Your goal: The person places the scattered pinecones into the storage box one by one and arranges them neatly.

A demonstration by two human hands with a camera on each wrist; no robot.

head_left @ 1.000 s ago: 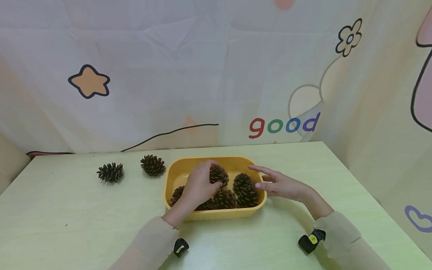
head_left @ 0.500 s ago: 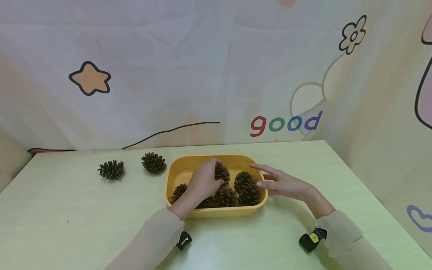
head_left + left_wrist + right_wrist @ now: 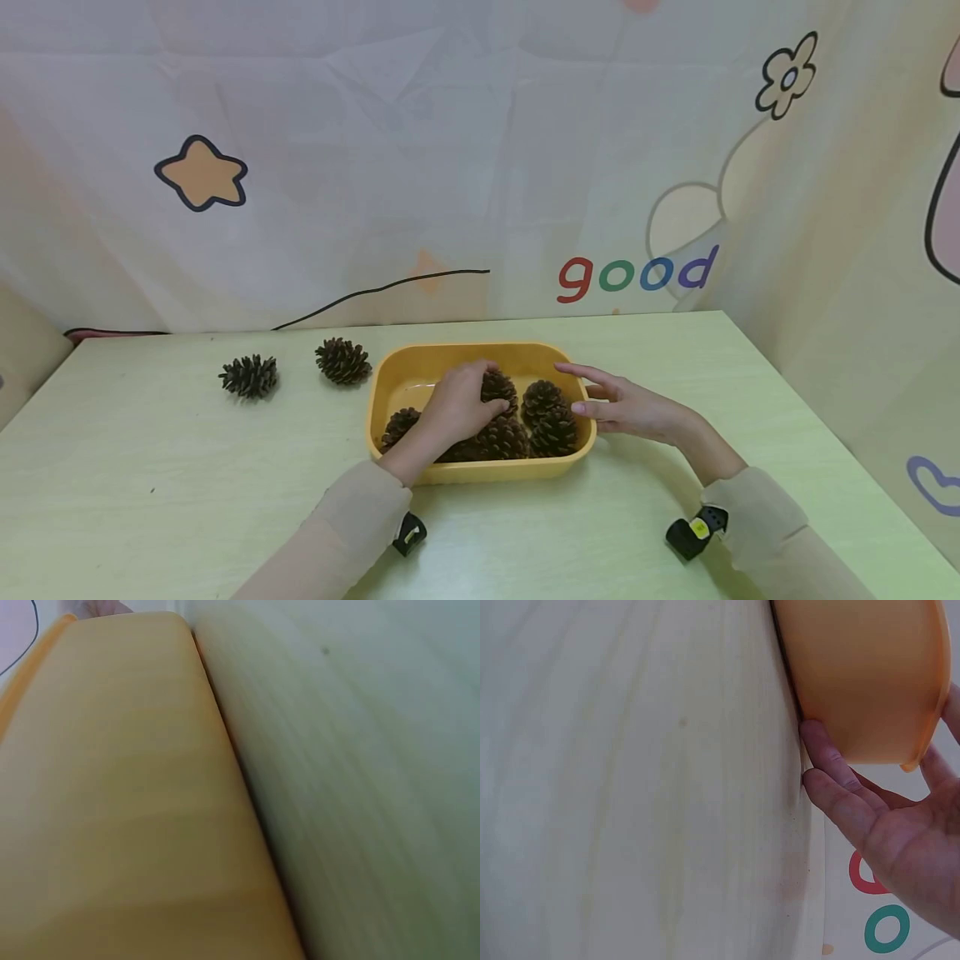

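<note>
A yellow plastic basin [image 3: 427, 360] stands on the table with several brown pine cones inside. In the head view, my left hand [image 3: 456, 404] reaches over its near rim and holds a pine cone [image 3: 501, 388] between thumb and fingers. More pine cones [image 3: 553, 429] lie at the right end, and another cone [image 3: 399, 423] sits in the left corner. My right hand [image 3: 633, 408] is at the right end, thumb and index finger extended over the rim. In the right wrist view its lower fingers [image 3: 847, 806] lie straight against the basin's outer wall [image 3: 862, 682], low by the tabletop.
Left of the basin, two pine cones lie on the pale green table [image 3: 150, 433]: one [image 3: 342, 361] close to the basin, another [image 3: 250, 377] farther left. A printed curtain [image 3: 375, 167] hangs behind the table. The left wrist view mostly shows the basin's side [image 3: 142, 795].
My left hand has shifted slightly right and lower inside the basin with the pine cone in its fingers. The right hand keeps its place at the right end.
</note>
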